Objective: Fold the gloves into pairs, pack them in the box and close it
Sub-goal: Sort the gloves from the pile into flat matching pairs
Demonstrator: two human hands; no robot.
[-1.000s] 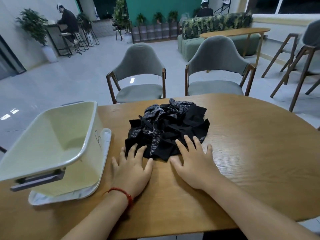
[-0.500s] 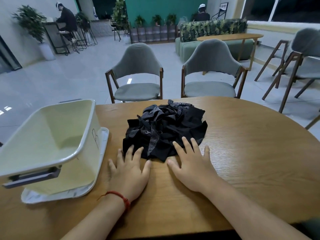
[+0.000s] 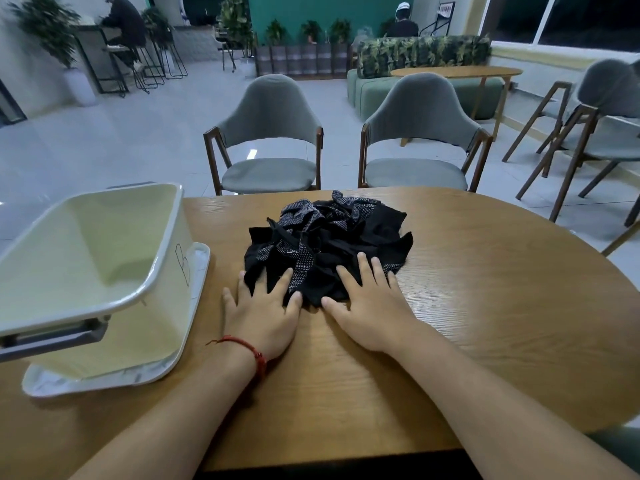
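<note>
Though empty, left grip (image 3: 263, 315) and right grip (image 3: 369, 306) flat, fingers straight on the gloves (image 3: 332, 233).

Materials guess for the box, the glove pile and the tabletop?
Box: looks like rigid moulded plastic, cream walls with a white rim, smooth with a soft sheen.
Glove pile: thin black knit fabric, matte, limp and creased; some pieces carry pale grip dots, probably rubbery.
Tabletop: wood or wood veneer, visible straight grain, satin finish that catches light; which one I cannot tell.
</note>
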